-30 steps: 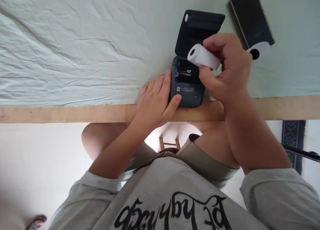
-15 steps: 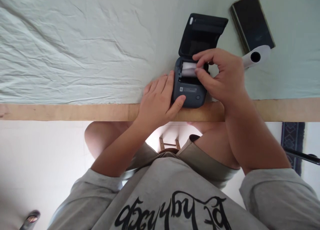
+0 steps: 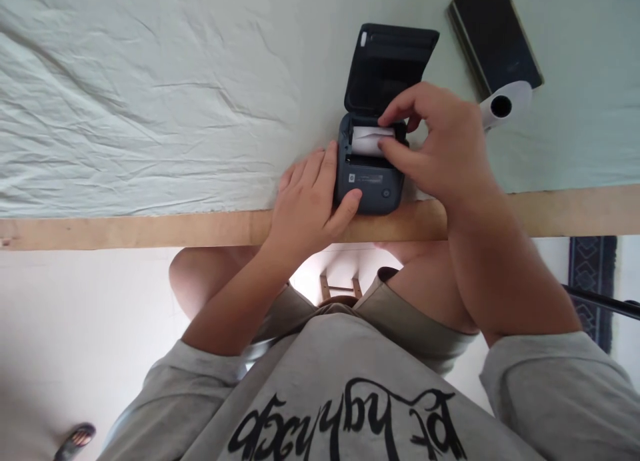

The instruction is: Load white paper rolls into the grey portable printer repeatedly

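A dark blue-grey portable label printer (image 3: 369, 197) lies at the table's near edge with its lid (image 3: 385, 67) swung open on the far side. Inside its bay sits a white paper roll (image 3: 367, 142), a loose paper edge showing across its top. My right hand (image 3: 440, 137) reaches in from the right, thumb and forefinger closed on the roll's right end; its other fingers are partly hidden. My left hand (image 3: 310, 197) lies along the printer's left side, fingers extended on the cloth and thumb over the near left corner, holding the body.
Behind my right hand is a white object with a round black spot (image 3: 501, 106), partly covered by the hand. A dark phone-like slab (image 3: 495, 37) lies beyond it. Wrinkled pale green cloth (image 3: 150, 114) covers the table up to its wooden edge (image 3: 125, 227).
The view has shifted slightly, so the printer and hands appear a little further left. The paper roll, blurred before, now shows sharply, with its loose edge visible. Both hands keep their places on the printer.
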Tool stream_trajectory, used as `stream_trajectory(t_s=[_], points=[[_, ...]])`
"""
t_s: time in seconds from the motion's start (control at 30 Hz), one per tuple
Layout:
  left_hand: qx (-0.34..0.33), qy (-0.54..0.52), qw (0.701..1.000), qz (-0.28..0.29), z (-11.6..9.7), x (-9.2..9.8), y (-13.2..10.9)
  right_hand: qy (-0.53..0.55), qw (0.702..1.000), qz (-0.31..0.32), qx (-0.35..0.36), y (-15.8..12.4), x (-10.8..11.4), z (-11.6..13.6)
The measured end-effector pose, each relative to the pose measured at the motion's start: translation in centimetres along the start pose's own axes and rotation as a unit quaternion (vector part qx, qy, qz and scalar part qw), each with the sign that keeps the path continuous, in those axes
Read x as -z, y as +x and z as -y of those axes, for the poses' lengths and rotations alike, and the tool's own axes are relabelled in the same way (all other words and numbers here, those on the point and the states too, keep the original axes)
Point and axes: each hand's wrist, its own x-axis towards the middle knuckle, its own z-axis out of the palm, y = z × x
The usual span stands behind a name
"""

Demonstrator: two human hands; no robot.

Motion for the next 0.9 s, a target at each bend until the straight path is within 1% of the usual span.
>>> stream_trajectory(t_s=[0.07,0.2,0.27,0.33,0.57,0.7,0.8,0.9], points=[[-0.002,0.000,1.000,0.000,0.0,0.0,0.0,0.001,1.000,0.021,-0.005,0.3,0.0,0.2],[-0.003,0.011,1.000,-0.005,0.0,-0.1,0.0,-0.004,0.998,0.045,-0.041,0.5,0.1,0.8],[-0.002,0.011,1.000,-0.009,0.0,-0.2,0.0,-0.018,0.998,0.040,-0.044,0.3,0.0,0.9],[-0.003,0.005,1.000,-0.010,0.0,-0.2,0.0,-0.034,0.999,0.022,-0.032,0.1,-0.1,1.0],[0.007,-0.027,1.000,-0.010,0.0,0.0,0.0,-0.052,0.996,-0.042,0.057,-1.1,0.0,1.3],[0.011,-0.058,0.998,-0.020,0.2,0.1,0.0,-0.046,0.984,-0.080,0.153,-2.2,0.0,1.5],[0.011,-0.063,0.998,-0.029,0.3,0.1,0.1,-0.032,0.975,-0.090,0.200,-2.9,-0.2,1.7],[0.009,-0.060,0.998,-0.034,0.3,0.1,0.3,-0.029,0.973,-0.089,0.212,-3.5,-0.5,1.9]])
